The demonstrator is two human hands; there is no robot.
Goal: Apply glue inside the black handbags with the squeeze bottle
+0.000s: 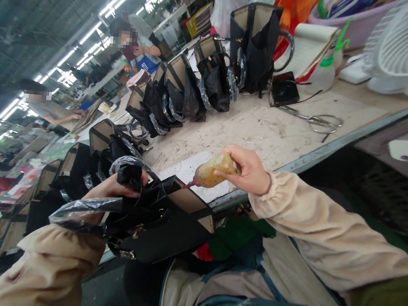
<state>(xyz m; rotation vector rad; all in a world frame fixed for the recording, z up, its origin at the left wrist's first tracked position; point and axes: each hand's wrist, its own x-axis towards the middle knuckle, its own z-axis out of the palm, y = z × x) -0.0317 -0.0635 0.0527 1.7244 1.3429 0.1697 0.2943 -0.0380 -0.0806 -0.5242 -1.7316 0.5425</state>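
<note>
Black handbag (169, 234) tilted at worktable (249, 128) edge, left hand (124, 189) with fingers closed on bunched black cloth (130, 174), right hand (251, 171) with fingers gripping yellowish squeeze bottle (210, 171), reddish nozzle (192, 182) angled toward handbag's upper edge.

The left hand (131, 189) is curling closed at the top of the bag (174, 232); the right hand (251, 171) is hovering just past its right end, also clasping.

Scissors (309, 119) lie near a white fan (404, 45) (a lilac basin (360, 31) sits beside it).
</note>
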